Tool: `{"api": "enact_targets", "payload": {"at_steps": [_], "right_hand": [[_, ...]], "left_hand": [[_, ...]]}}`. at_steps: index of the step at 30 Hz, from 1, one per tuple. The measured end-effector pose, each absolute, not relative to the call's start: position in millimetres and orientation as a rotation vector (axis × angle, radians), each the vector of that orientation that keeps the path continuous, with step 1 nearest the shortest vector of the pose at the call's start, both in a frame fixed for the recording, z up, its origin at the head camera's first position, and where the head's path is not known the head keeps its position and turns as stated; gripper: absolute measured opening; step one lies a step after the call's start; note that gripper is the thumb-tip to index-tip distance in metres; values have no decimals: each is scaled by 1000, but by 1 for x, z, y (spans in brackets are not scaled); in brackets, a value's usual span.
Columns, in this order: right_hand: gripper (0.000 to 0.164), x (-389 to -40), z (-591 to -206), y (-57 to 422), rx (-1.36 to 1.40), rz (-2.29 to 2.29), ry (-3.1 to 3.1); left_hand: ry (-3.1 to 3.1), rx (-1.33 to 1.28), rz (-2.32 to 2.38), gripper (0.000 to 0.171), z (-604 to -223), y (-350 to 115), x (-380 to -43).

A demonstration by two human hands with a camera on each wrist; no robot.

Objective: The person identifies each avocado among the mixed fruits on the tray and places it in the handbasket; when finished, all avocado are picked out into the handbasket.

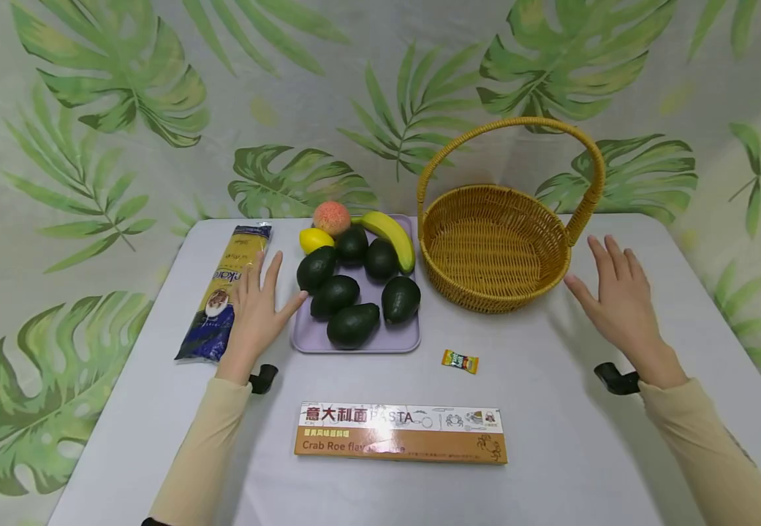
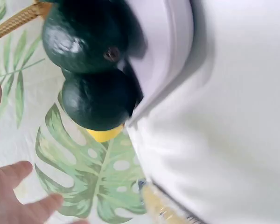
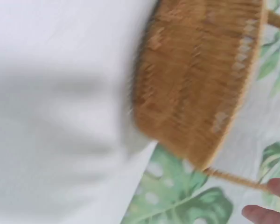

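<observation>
Gleaming dark-green avocados, golden woven basket

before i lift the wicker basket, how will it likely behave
The wicker basket is probably light for its size, being woven. Its walls stand up, suggesting stiffness. A high push on its tall handle might tip it.

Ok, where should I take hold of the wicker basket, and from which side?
Probably the top of the arched handle, coming from the right and above: it stands upright, high over the open wicker basket, and the right grip is the nearer one.
</observation>
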State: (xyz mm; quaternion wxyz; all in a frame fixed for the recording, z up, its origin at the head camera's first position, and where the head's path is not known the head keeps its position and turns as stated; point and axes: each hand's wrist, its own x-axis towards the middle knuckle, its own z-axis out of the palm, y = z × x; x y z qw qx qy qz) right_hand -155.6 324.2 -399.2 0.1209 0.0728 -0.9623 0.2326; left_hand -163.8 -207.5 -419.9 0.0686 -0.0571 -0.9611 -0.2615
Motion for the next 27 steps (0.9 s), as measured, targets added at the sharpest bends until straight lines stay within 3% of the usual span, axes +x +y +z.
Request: {"api": "enact_targets", "payload": {"at_steps": [9,19,27], "right_hand": [[58,-143,-366,269,433,1222,-2610],[54,-151,-376,208,815,1857,-2729],[59,-168,-391,174,941,2035,-2806]], "left_hand": [[-2841,-258,-1589,88,-444,-215,-148],[-2999,-399,-1463,109,-466,-213,-147],[-3009,-384,-1450,109,-472,-214,-148]]}}
